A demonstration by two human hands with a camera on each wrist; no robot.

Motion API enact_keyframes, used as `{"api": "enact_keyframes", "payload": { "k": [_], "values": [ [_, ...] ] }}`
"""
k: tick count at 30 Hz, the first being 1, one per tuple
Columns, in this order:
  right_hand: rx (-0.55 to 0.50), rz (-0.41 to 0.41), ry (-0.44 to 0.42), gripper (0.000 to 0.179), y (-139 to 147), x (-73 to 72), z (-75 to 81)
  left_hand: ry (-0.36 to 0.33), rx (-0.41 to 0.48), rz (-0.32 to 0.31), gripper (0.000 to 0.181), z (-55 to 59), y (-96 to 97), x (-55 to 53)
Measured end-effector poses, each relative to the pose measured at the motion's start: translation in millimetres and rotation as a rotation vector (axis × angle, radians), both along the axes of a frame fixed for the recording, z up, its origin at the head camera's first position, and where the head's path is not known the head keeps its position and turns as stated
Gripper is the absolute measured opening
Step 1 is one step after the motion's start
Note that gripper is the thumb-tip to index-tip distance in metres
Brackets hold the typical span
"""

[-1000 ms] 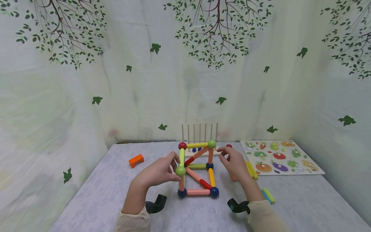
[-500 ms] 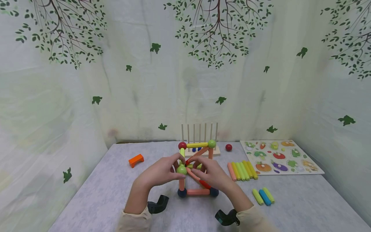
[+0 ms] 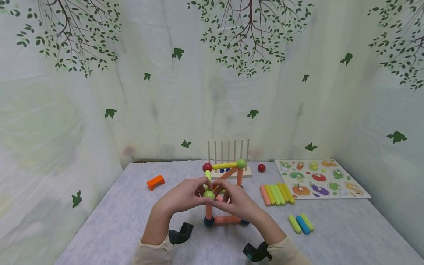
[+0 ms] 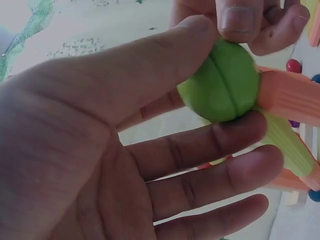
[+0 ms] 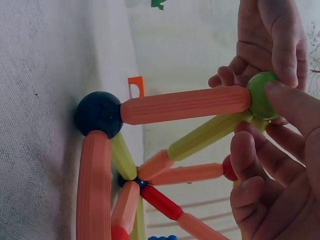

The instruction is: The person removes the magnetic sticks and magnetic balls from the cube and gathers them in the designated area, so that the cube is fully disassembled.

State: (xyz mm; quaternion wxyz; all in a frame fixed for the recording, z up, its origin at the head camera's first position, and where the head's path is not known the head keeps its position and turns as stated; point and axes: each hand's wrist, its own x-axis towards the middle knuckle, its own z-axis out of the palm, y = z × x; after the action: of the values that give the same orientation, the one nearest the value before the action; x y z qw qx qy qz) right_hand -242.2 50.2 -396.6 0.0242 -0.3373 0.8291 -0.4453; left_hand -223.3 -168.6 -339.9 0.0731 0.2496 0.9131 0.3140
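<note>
Tabletop (image 3: 116, 228) below, green ball (image 4: 220, 85) between fingertips (image 4: 252, 125)

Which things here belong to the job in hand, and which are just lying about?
Job:
- left hand
- right hand
- green ball at their fingertips
- ball-and-stick frame
- likely spares: loose sticks, loose red ball

Lying about:
- orange block
- puzzle board
- peg rack
</note>
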Motion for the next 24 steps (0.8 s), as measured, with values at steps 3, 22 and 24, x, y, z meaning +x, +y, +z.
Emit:
{"api": "enact_keyframes", "payload": {
  "k": [3,22,24],
  "values": [
    [0.004,0.027,0.0,0.05,-1,2.3,2.0,-0.014,0.007,-0.002,0.027,2.5,1.1,2.6],
    [0.188,0.014,0.119,0.065,-9,9.1,3.0,0.167,0.26,0.271,0.036,-44.2,7.0,-42.1],
    [0.191,0.023,0.106,0.066,-9,8.9,2.9,0.144,0.291,0.278,0.032,-46.6,8.1,-43.5]
  ]
}}
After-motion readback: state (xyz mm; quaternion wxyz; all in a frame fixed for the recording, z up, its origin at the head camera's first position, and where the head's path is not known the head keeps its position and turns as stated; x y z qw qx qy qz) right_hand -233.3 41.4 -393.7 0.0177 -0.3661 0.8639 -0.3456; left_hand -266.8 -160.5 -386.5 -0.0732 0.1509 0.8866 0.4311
